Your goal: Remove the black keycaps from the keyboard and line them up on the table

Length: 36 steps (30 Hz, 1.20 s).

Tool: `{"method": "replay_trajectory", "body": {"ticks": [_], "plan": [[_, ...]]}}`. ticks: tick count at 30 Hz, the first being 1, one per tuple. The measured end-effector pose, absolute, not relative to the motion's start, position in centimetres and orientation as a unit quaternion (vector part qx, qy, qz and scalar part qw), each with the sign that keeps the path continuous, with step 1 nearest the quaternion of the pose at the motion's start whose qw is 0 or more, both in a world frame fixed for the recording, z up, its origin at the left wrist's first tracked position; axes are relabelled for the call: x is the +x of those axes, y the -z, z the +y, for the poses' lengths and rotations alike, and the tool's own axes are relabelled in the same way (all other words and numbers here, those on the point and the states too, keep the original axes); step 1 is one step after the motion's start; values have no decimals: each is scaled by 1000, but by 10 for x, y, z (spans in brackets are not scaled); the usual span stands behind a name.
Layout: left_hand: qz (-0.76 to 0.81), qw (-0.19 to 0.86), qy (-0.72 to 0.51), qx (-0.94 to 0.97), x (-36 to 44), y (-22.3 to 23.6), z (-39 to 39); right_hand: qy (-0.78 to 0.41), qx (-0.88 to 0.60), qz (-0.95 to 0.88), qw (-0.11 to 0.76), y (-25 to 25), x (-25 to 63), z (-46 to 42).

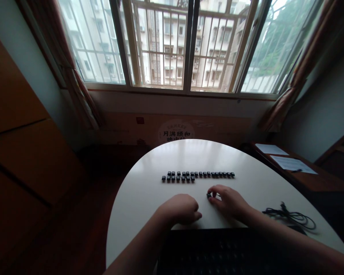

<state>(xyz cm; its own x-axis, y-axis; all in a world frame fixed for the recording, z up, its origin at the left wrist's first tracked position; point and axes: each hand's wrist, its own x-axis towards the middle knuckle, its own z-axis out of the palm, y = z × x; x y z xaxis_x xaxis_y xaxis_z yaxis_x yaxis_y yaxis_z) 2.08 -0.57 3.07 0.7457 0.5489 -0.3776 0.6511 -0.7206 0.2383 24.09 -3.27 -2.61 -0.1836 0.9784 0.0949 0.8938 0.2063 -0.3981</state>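
Note:
My right hand [226,199] pinches a small black keycap [209,195] between thumb and fingertips, just over the white tabletop. Beside it, my left hand [185,209] is curled closed above the table near the keyboard's back edge; whatever its fingers may hold is hidden. The black keyboard [200,248] lies in dark shadow at the front, partly behind my forearms. Farther back, loose black keycaps stand in two rows: a long back row [208,174] and a shorter front row [178,178].
A coiled black cable [294,217] lies on the white round table [140,191] at right. Papers [294,164] and a pen [297,170] rest on a brown side table [323,183]. A barred window and curtains are beyond; a wooden cabinet [25,152] stands left.

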Motion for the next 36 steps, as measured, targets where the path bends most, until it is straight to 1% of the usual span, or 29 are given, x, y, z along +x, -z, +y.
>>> {"method": "replay_trajectory", "body": {"ticks": [6,12,18,27,36], "plan": [[329,195,132,914,19,-30,-4,-124,-564,-783,233,40,237,5],[330,187,122,917,18,-26,-2,-107,-560,-772,280,49,234,13],[327,197,112,918,17,-22,1,-99,-545,-783,283,49,232,13],[339,211,101,911,17,-22,3,-113,-563,-766,289,44,224,34],[341,209,97,911,17,-21,5,-118,-573,-758,290,48,229,35]]}}
